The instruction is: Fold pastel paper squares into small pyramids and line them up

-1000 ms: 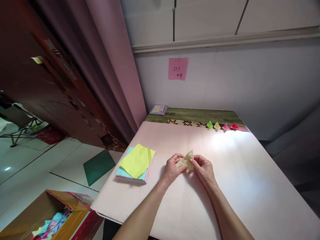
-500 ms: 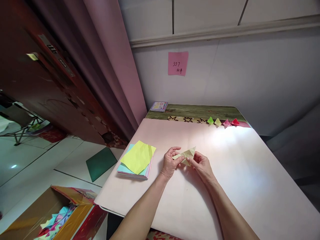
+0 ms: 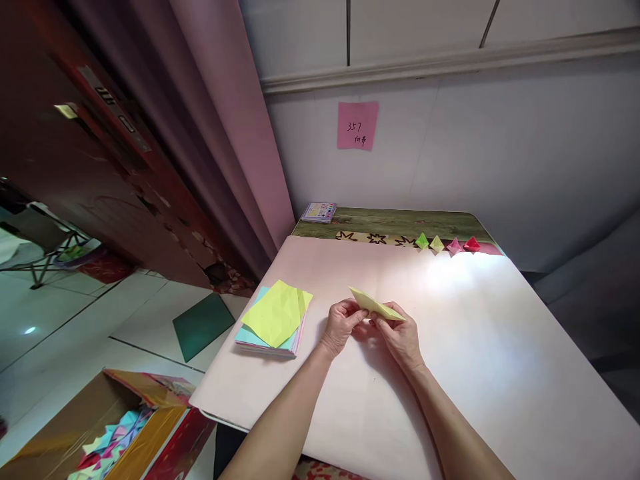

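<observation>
A pale yellow folded paper (image 3: 374, 307) is held between both hands above the middle of the pink-covered table (image 3: 330, 413). My left hand (image 3: 343, 325) pinches its near left part between thumb and fingers. On the other side, my right hand (image 3: 400, 332) grips it with the thumb close to the left thumb. The paper is tilted, its upper left corner sticking up and its right point lying over the right hand's fingers. Some fingertips are hidden behind the paper.
Left of my hands lies a stack of coloured paper (image 3: 267, 348) topped by a creased yellow sheet (image 3: 277, 313). Several small folded paper pieces (image 3: 455, 247) line the far edge. A cardboard box (image 3: 145, 440) with folded papers stands at lower left. A pink note (image 3: 358, 127) hangs on the wall.
The folded paper has been turned in my hands; its open creased face showed before, and now a narrower, flatter side faces me. Both hands have shifted slightly, still holding it.
</observation>
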A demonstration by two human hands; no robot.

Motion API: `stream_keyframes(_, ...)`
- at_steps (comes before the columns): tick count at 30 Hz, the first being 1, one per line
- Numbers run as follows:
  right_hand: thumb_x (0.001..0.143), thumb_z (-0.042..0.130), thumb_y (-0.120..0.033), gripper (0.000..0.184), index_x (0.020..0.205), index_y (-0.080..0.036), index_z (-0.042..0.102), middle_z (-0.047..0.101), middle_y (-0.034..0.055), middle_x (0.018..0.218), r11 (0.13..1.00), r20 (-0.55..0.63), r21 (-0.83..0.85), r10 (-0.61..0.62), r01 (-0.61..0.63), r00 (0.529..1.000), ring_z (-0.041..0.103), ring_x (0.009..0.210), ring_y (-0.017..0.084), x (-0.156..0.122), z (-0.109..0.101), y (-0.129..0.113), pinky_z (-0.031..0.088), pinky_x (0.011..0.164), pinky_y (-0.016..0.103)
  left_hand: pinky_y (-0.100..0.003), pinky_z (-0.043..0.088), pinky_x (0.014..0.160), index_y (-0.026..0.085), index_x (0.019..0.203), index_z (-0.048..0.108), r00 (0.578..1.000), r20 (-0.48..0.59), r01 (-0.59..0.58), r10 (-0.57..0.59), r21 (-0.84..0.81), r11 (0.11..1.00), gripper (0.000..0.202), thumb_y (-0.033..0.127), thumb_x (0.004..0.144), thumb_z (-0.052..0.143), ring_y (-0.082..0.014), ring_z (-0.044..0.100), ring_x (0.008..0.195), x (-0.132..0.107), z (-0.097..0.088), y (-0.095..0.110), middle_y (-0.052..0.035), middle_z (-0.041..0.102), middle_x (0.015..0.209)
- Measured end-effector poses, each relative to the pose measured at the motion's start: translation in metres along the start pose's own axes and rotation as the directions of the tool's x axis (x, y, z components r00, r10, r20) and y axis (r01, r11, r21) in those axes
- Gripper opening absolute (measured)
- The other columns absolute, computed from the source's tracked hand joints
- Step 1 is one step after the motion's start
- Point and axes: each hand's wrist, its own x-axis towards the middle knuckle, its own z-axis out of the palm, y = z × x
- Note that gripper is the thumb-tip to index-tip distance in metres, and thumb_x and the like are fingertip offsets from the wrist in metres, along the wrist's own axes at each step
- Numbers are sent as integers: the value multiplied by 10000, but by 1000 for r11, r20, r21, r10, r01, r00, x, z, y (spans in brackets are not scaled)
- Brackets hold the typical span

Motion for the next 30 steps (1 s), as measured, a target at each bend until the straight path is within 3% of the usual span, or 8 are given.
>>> stream_keyframes(5, 778, 684, -482, 303, 886, -200, 657, 686, 31, 763, 999, 96, -37, -10, 14, 995, 637, 712, 203, -2, -3, -6, 517, 637, 284, -274, 557, 524, 138, 846, 680, 1000, -7, -28, 28, -42, 999, 206, 281, 715, 749, -142, 627, 594, -1, 1, 4, -20, 660, 767)
stream_keyframes(11, 877, 499, -610, 473, 1001, -187, 670, 692, 45, 748, 948, 204, 250, 149, -199, 968, 632, 601, 187, -1, -11, -5, 532, 622, 313, -267, 537, 617, 142, 814, 672, 997, -55, -63, 61, -51, 997, 144, 243, 726, 726, -131, 610, 648, 1, -1, 2, -8, 633, 740)
stream_keyframes(16, 764, 711, -516, 406, 974, -170, 678, 690, 58, 729, 862, 283, 341, 287, -376, 915, 629, 608, 190, 2, -13, -9, 520, 578, 298, -258, 505, 600, 141, 828, 672, 996, -58, -66, 63, -65, 996, 144, 231, 723, 709, -109, 576, 595, 1, -1, 3, -6, 632, 737)
stream_keyframes(23, 684, 776, -484, 390, 896, -167, 694, 716, 83, 839, 847, 269, 361, 305, -390, 913, 645, 667, 193, 4, -12, -12, 522, 608, 295, -258, 499, 670, 151, 849, 674, 994, -62, -92, 86, -104, 990, 133, 184, 720, 682, -126, 589, 707, 2, -1, 2, -17, 643, 804)
stream_keyframes(30, 781, 679, -517, 373, 917, -169, 666, 709, 74, 804, 923, 200, 206, 285, -324, 937, 646, 676, 200, 4, -11, -9, 516, 612, 289, -242, 472, 647, 160, 900, 666, 992, -52, -111, 113, 39, 993, 135, 222, 790, 619, -110, 571, 641, 1, 1, 0, -22, 661, 829)
